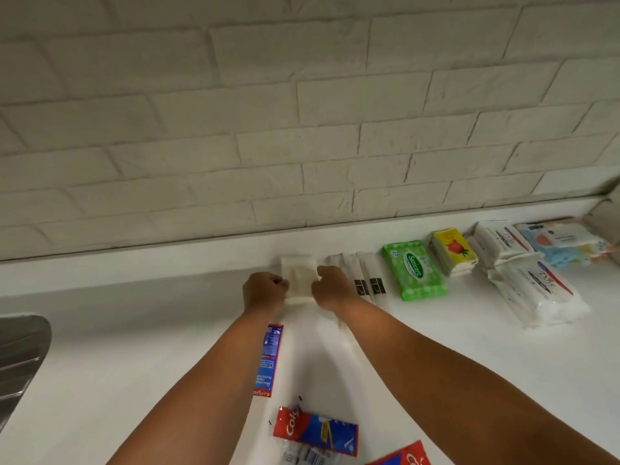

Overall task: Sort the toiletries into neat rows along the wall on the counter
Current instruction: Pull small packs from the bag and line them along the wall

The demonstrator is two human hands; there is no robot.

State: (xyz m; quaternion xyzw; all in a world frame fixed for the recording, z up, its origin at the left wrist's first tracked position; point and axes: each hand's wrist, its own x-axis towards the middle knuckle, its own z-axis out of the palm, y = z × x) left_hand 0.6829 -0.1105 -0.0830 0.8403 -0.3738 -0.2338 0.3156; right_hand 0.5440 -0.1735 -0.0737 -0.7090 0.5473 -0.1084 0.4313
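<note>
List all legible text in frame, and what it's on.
"Sanicare", "15": green plastic wipes pack.
"Colg": red-and-blue toothpaste sachet.
"Colga", inverted: blue toothpaste box.
White tissue packs, pale blue pack, box fine print: blurred.
White flat packet between left hand, right hand: no text seen.

Along the wall, from the middle of the frame to the right, lie one white pouch, at least two long white packs, one beside the other, each with a black label, one green wipes pack, one yellow tissue pack, two large white wipes packs, the far one and the near one, and one blue-and-white pack. In the lower middle are three red-and-blue Colgate items: one long box, one bagged pack and one piece cut off by the bottom edge. One metal sink shows at the left edge.
</note>
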